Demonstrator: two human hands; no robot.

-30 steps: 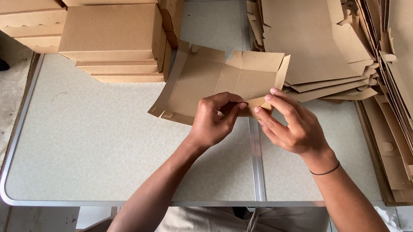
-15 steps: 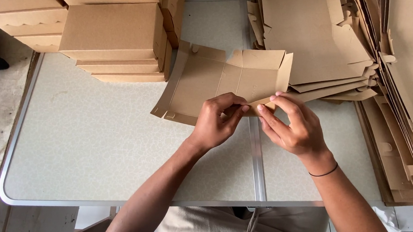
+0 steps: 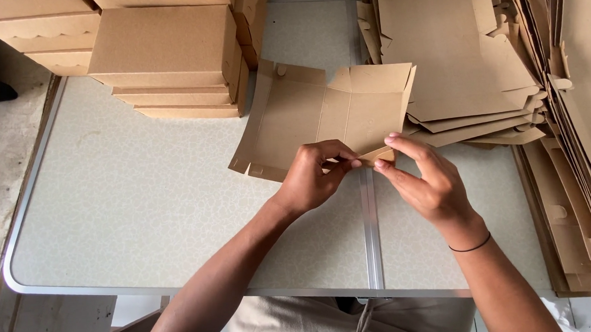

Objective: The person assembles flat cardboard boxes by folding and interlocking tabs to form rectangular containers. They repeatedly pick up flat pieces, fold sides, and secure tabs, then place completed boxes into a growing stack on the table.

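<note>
A flat brown cardboard box blank [image 3: 313,113] lies on the pale speckled table [image 3: 134,203], partly creased, its side panels lifting a little. My left hand [image 3: 313,175] pinches the blank's near edge with thumb and fingers curled over it. My right hand [image 3: 423,179] grips the small flap at the near right corner, fingers extended along the fold. Both hands meet at the same near edge.
Folded cardboard boxes [image 3: 165,51] are stacked at the back left. A thick pile of flat blanks [image 3: 459,53] lies at the back right, and more blanks [image 3: 581,142] lean along the right edge. A metal seam [image 3: 371,230] runs across the tabletop.
Both hands have stayed on the blank's near edge; the fingers have shifted slightly, folding the small flap further. The view has crept a little.
</note>
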